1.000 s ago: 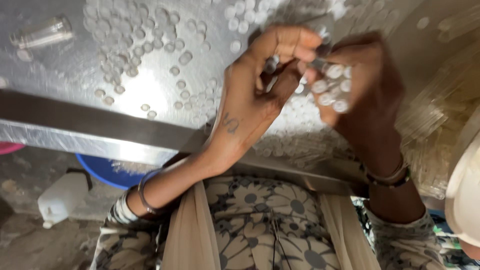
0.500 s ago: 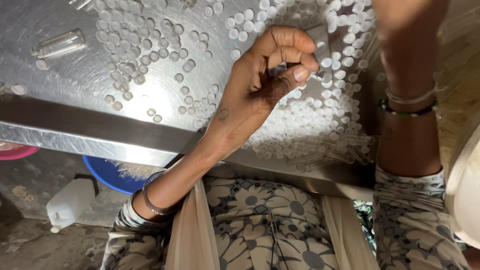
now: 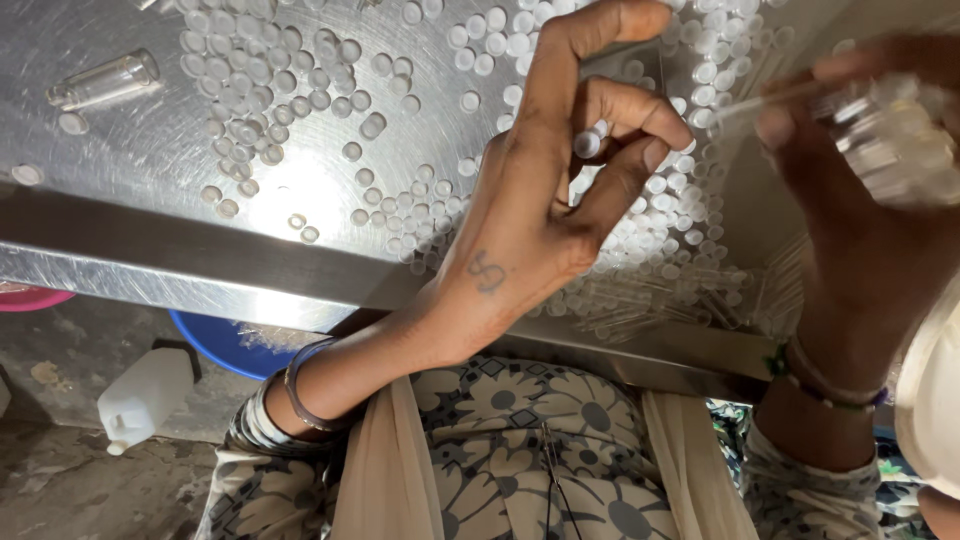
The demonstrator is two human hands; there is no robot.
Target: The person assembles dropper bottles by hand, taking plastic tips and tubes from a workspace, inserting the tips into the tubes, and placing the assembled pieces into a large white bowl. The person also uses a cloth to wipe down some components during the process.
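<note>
1. Since the earlier frame, the right hand (image 3: 880, 200) has come back in from the upper right, now gripping a blurred cluster of clear glass vials (image 3: 890, 135) with a thin clear tube (image 3: 770, 97) sticking out toward the left.
2. Her left hand (image 3: 560, 190) hovers over the steel tabletop (image 3: 150, 160), thumb and curled fingers pinching one small white cap (image 3: 587, 144), index finger raised.
3. Under both hands lies a wide scatter of white caps (image 3: 300, 90); a heap of clear thin tubes (image 3: 650, 300) rests near the tabletop's front edge, and a lone empty vial (image 3: 102, 80) lies well apart at the far left.
4. It looks like the capping step: one cap picked, the vials brought near. Next, I judge, the cap must meet a vial mouth squarely, which calls for steadying the right hand.
5. Below the tabletop, a blue basin (image 3: 225, 340) and a white plastic jug (image 3: 145, 395) sit on the floor.
</note>
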